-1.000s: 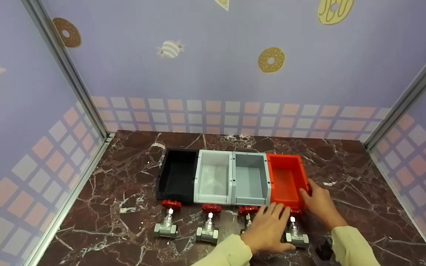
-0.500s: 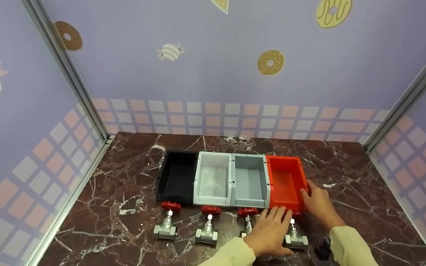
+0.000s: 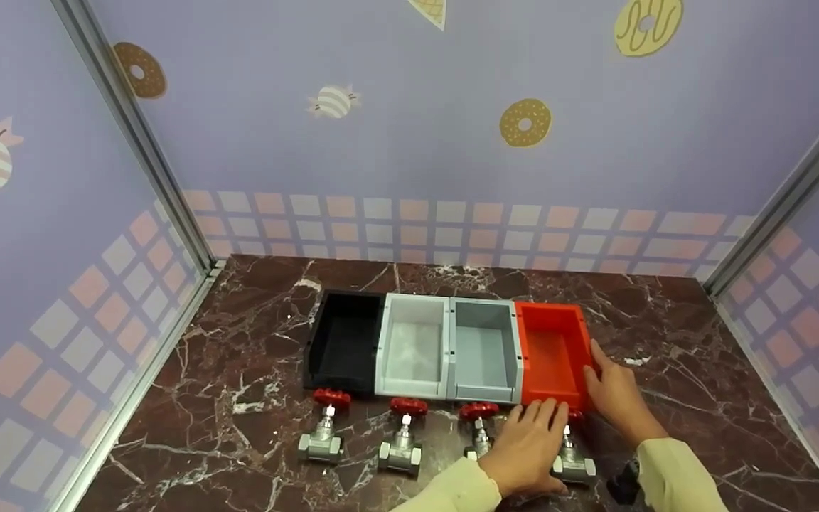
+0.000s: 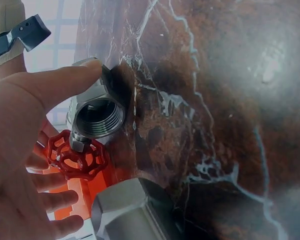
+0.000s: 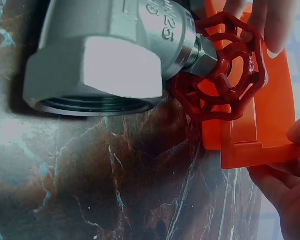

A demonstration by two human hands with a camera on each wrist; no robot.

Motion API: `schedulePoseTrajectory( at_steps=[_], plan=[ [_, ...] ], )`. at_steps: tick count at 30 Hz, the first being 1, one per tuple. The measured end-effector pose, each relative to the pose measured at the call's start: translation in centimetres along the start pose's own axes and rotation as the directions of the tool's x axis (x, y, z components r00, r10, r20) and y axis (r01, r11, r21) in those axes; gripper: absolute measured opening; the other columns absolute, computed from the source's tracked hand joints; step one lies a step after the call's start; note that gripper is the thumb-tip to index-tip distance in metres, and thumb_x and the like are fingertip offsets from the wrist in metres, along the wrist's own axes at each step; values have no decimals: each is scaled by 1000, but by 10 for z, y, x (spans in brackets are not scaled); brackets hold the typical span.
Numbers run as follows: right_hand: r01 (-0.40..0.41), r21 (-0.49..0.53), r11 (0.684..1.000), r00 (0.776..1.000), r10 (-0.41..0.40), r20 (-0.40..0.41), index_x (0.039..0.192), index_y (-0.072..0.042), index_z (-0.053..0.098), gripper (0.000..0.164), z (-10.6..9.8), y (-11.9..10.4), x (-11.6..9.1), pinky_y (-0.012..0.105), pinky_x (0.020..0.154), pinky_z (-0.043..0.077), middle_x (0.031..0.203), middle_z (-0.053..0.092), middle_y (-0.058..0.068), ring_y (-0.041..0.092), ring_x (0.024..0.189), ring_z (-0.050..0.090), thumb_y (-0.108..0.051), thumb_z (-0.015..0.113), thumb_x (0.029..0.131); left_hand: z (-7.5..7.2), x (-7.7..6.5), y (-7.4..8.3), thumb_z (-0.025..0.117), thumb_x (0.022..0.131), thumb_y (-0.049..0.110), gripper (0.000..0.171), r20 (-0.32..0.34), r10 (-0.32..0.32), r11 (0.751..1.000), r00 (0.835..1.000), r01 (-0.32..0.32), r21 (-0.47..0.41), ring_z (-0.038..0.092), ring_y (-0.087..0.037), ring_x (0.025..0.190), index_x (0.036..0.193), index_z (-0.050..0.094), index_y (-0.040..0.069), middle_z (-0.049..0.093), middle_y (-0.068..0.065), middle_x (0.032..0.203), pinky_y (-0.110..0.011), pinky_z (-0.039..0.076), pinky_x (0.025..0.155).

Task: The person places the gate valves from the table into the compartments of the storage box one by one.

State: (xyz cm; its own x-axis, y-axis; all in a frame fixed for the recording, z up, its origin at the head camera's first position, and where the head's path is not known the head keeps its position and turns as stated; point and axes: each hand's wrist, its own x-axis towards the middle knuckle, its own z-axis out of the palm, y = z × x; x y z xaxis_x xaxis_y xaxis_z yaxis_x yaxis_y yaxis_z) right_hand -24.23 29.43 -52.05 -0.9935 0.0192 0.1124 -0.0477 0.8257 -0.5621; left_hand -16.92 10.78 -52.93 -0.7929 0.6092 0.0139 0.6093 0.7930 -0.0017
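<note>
In the head view, my right hand (image 3: 617, 395) holds the right wall of the red bin (image 3: 552, 355), thumb inside and fingers outside. The right wrist view shows that pinch near the front corner of the bin. My left hand (image 3: 527, 448) reaches over the rightmost gate valve (image 3: 573, 462) with straight fingers, their tips at the bin's front edge. In the left wrist view the thumb lies along the steel valve body (image 4: 97, 112), and the fingers extend past its red handwheel (image 4: 77, 155). The left hand partly hides another valve (image 3: 479, 434).
A grey bin (image 3: 486, 391), a white bin (image 3: 411, 387) and a black bin (image 3: 342, 380) stand side by side left of the red one. Two more valves (image 3: 322, 444) lie before them on the marbled tabletop (image 3: 239, 441). A small black object (image 3: 623, 483) is near the right sleeve.
The head view has shifted slightly. The left hand's fingers have come a little closer together at the red bin's front edge; the right hand keeps its hold on the side wall.
</note>
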Motion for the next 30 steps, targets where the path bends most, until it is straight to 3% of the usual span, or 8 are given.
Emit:
schedulePoseTrajectory(
  at_steps=[11, 20, 30],
  plan=[
    [-8, 13, 1000, 1000, 8, 17, 148, 3, 29, 55, 0, 0, -2, 50, 82, 53, 131, 51, 35, 33, 90, 63, -10, 48, 98, 3, 4, 4, 78, 58, 70, 119, -50, -17, 1000, 999, 17, 11, 45, -15, 131, 151, 26, 17, 42, 2, 146, -35, 42, 103],
    [17, -12, 1000, 1000, -17, 3, 147, 4, 30, 56, 1, 1, -1, 57, 89, 48, 127, 53, 37, 43, 102, 63, -10, 50, 97, 4, 7, 6, 85, 51, 65, 122, -81, -11, 999, 997, 15, 52, 48, -13, 125, 149, 30, 17, 45, 4, 139, -32, 43, 99],
    [23, -43, 999, 1000, -22, 11, 147, 5, 31, 56, 1, 1, -2, 56, 83, 50, 121, 56, 38, 41, 93, 66, -10, 51, 97, 6, 9, 9, 86, 47, 66, 123, -130, -7, 991, 991, 25, 130, 50, -12, 119, 147, 35, 15, 49, 5, 133, -31, 44, 98]
  ],
)
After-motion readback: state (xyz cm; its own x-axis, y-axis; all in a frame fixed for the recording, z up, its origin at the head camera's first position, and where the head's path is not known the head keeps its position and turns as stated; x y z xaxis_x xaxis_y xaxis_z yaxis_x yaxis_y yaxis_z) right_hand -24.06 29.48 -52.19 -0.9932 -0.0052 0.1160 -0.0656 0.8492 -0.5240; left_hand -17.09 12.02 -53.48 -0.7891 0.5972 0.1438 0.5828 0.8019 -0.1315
